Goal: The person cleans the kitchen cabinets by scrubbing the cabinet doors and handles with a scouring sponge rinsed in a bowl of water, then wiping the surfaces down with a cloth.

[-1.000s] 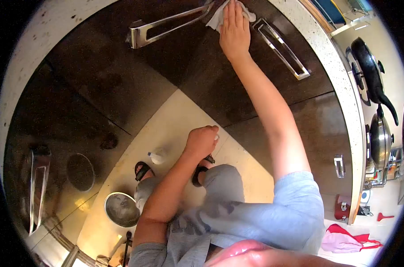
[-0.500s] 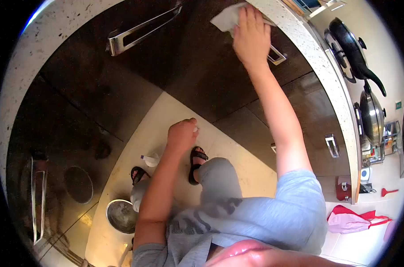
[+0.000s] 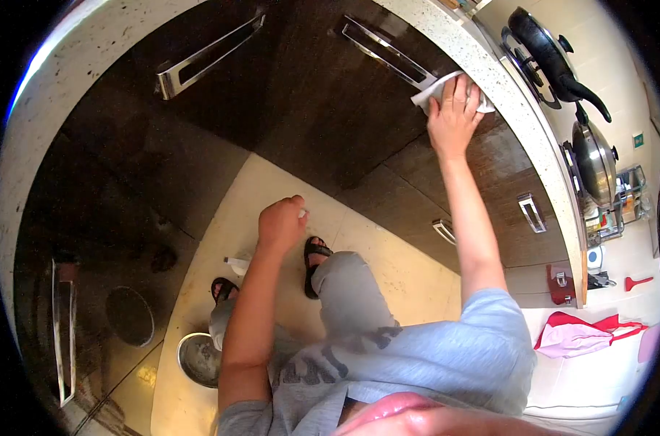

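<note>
The right hand (image 3: 457, 127) is flat against the dark brown, glossy cabinet front (image 3: 301, 94), with the fingers a little spread, and it presses a thin white cloth (image 3: 433, 93) on this surface. The cloth lies under the fingers and comes out at both sides of them, just beside the lower end of a long silver metal handle (image 3: 389, 48) and close to the edge of the white speckled countertop (image 3: 482, 62). The left hand (image 3: 279, 225) is in the air over the pale beige floor (image 3: 370, 232), well apart from the cabinet; its fingers are curled together and pinch a small white object (image 3: 302, 213), of which only a bit can be seen, so I cannot tell what it is. A white plastic bottle (image 3: 237, 266) is near the left black sandal (image 3: 224, 289), and a round metal basin (image 3: 201, 360) rests on the floor, beside the grey trouser leg (image 3: 221, 320)
</note>
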A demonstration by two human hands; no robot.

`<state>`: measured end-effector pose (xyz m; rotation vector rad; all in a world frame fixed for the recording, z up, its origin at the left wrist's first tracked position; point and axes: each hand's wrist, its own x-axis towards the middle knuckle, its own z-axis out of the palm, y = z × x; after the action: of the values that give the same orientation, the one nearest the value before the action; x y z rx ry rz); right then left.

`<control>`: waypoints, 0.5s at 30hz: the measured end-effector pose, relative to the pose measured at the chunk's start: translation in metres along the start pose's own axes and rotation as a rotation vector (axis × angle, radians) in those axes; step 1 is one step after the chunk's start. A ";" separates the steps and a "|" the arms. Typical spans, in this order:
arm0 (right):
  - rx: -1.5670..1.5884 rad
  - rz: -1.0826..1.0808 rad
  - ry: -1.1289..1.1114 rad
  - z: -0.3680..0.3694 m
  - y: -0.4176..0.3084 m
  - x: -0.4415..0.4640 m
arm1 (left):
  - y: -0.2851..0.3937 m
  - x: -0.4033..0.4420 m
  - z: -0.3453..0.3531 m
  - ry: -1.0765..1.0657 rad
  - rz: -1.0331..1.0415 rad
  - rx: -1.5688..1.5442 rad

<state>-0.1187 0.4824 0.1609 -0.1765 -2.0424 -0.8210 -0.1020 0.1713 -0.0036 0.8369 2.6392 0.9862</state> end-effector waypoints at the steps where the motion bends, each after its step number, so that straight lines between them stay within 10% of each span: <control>1: -0.014 0.038 -0.018 0.006 -0.008 -0.003 | 0.001 0.000 0.001 -0.006 -0.009 0.010; 9: 0.214 -0.231 -0.404 0.026 -0.043 -0.100 | 0.001 0.006 0.005 0.049 0.064 -0.044; 15: 0.009 0.008 -0.068 0.003 -0.023 0.007 | 0.005 0.006 0.015 0.024 0.105 -0.021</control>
<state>-0.1348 0.4653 0.1537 -0.2098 -2.1080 -0.8105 -0.0995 0.1863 -0.0116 0.9734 2.6236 1.0531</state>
